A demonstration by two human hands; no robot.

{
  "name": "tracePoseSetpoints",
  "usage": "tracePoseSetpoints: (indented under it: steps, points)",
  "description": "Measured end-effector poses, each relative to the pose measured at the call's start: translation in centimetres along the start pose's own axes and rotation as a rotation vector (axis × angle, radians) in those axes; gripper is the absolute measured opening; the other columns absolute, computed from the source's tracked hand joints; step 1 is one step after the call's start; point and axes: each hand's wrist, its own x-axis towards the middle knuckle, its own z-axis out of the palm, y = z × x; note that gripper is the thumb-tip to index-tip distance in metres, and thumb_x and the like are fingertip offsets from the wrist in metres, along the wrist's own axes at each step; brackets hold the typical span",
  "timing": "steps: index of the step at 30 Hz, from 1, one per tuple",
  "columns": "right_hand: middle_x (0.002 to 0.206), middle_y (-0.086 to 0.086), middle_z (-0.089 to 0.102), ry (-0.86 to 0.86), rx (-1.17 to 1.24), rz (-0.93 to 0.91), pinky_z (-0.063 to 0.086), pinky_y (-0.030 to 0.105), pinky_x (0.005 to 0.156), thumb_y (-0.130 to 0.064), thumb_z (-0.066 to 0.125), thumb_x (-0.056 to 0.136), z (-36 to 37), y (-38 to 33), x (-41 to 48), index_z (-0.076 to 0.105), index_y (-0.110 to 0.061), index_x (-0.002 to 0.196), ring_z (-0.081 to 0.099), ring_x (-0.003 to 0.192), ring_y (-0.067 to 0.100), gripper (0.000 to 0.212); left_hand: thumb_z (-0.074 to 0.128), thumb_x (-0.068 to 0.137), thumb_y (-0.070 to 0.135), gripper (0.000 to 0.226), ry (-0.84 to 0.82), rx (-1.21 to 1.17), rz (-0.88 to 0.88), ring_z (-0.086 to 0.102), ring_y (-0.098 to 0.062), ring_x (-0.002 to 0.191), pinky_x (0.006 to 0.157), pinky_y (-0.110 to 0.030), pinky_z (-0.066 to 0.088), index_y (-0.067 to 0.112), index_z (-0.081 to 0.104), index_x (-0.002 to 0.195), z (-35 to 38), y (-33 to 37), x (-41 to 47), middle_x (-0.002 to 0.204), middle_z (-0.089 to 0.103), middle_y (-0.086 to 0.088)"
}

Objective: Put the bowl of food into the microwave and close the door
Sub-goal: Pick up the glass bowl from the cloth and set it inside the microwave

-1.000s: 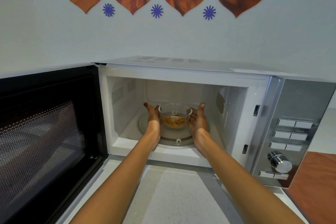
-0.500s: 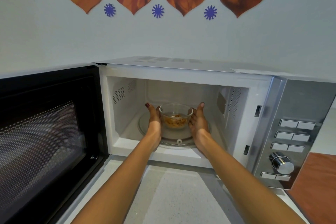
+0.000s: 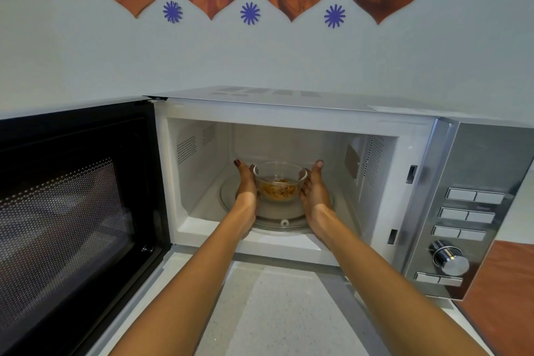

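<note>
A clear glass bowl [image 3: 279, 182] with orange-brown food in its bottom sits on the glass turntable [image 3: 284, 218] inside the open microwave [image 3: 289, 113]. My left hand [image 3: 246, 182] presses against the bowl's left side and my right hand [image 3: 315, 186] against its right side, thumbs raised. Both forearms reach in through the opening. The black microwave door [image 3: 72, 205] is swung wide open to the left.
The microwave's silver control panel [image 3: 468, 211] with buttons and a round knob [image 3: 450, 260] is on the right. A pale speckled countertop [image 3: 277, 312] lies below my arms, and an orange-brown surface [image 3: 502, 298] at the lower right. The wall behind carries orange and blue decorations.
Almost nothing has moved. Both hands stay on the bowl's sides on the turntable; the view has shifted very slightly.
</note>
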Motion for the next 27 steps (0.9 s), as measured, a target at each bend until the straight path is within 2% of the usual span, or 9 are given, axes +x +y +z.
tracePoseSetpoints:
  steps: [10, 15, 18, 21, 23, 24, 25, 26, 27]
  points:
    - [0.158, 0.004, 0.031, 0.018, -0.02, 0.01, 0.017, 0.047, 0.121, -0.075, 0.023, 0.086, 0.3, -0.1, -0.3, 0.027, -0.023, 0.151, 0.028, 0.145, 0.026, 0.083, 0.005, 0.085, 0.074, 0.086, 0.041, 0.023, -0.03, 0.021, -0.027, 0.147, 0.123, -0.046, 0.011, 0.022, 0.019, 0.151, 0.3, 0.3, -0.5, 0.16, 0.023, -0.004]
    - [0.161, 0.0, 0.024, 0.046, -0.053, 0.033, 0.014, 0.047, 0.121, -0.077, 0.019, 0.085, 0.5, -0.9, -1.4, 0.02, -0.029, 0.152, 0.023, 0.147, 0.026, 0.082, 0.004, 0.086, 0.073, 0.082, 0.023, 0.013, -0.011, 0.016, -0.028, 0.149, 0.123, -0.047, 0.008, 0.026, 0.013, 0.153, 0.4, 0.9, -1.2, 0.162, 0.016, -0.003]
    - [0.159, -0.003, 0.027, 0.093, -0.144, -0.031, 0.017, 0.046, 0.118, -0.073, 0.017, 0.089, 0.3, -1.4, -3.0, 0.023, -0.034, 0.15, 0.026, 0.146, 0.026, 0.073, 0.006, 0.086, 0.074, 0.078, 0.023, 0.039, 0.058, 0.01, -0.02, 0.15, 0.121, -0.044, 0.007, 0.032, 0.013, 0.151, 0.6, 1.1, -2.4, 0.162, 0.011, 0.007]
    - [0.157, -0.005, 0.03, 0.118, -0.233, -0.158, 0.02, 0.045, 0.116, -0.069, 0.022, 0.092, 0.5, -1.6, -5.2, 0.027, -0.037, 0.148, 0.029, 0.145, 0.026, 0.065, 0.009, 0.095, 0.062, 0.062, 0.051, 0.075, 0.146, 0.008, -0.025, 0.15, 0.121, -0.048, 0.006, 0.036, 0.017, 0.15, 1.1, 2.0, -3.7, 0.163, 0.009, 0.004]
    - [0.147, 0.001, 0.046, 0.133, -0.271, -0.253, 0.032, 0.037, 0.108, -0.064, 0.026, 0.094, 0.6, -1.9, -6.6, 0.042, -0.034, 0.14, 0.045, 0.133, 0.021, 0.057, 0.017, 0.098, 0.055, 0.053, 0.088, 0.084, 0.214, 0.016, -0.024, 0.148, 0.119, -0.044, 0.012, 0.036, 0.027, 0.147, 1.4, 2.5, -5.0, 0.161, 0.018, 0.004]
    - [0.13, 0.005, 0.06, 0.134, -0.286, -0.331, 0.039, 0.026, 0.096, -0.059, 0.028, 0.097, 0.7, -2.2, -7.3, 0.056, -0.029, 0.125, 0.057, 0.113, 0.009, 0.049, 0.023, 0.099, 0.053, 0.05, 0.115, 0.106, 0.247, 0.025, -0.021, 0.144, 0.116, -0.04, 0.019, 0.035, 0.034, 0.145, 1.4, 2.6, -5.8, 0.158, 0.026, 0.003]
    - [0.104, 0.007, 0.067, 0.137, -0.299, -0.416, 0.044, 0.018, 0.082, -0.053, 0.031, 0.098, 0.8, -2.5, -8.1, 0.063, -0.024, 0.105, 0.059, 0.087, -0.006, 0.044, 0.026, 0.099, 0.051, 0.048, 0.148, 0.138, 0.28, 0.034, -0.017, 0.135, 0.11, -0.036, 0.026, 0.033, 0.04, 0.141, 1.4, 2.7, -6.8, 0.154, 0.035, 0.002]
    - [0.081, 0.004, 0.063, 0.152, -0.307, -0.497, 0.042, 0.015, 0.066, -0.047, 0.033, 0.1, 0.8, -2.8, -8.8, 0.064, -0.016, 0.093, 0.056, 0.068, -0.009, 0.044, 0.028, 0.099, 0.049, 0.047, 0.18, 0.167, 0.317, 0.039, -0.012, 0.124, 0.102, -0.032, 0.03, 0.031, 0.046, 0.138, 1.4, 2.8, -7.8, 0.149, 0.042, 0.001]
    - [0.074, -0.001, 0.057, 0.164, -0.316, -0.558, 0.042, 0.01, 0.061, -0.042, 0.035, 0.101, 0.8, -3.0, -9.4, 0.064, -0.01, 0.092, 0.055, 0.063, -0.01, 0.044, 0.028, 0.1, 0.048, 0.046, 0.199, 0.188, 0.357, 0.039, -0.009, 0.117, 0.096, -0.029, 0.029, 0.029, 0.049, 0.136, 1.4, 2.8, -8.5, 0.145, 0.047, 0.001]
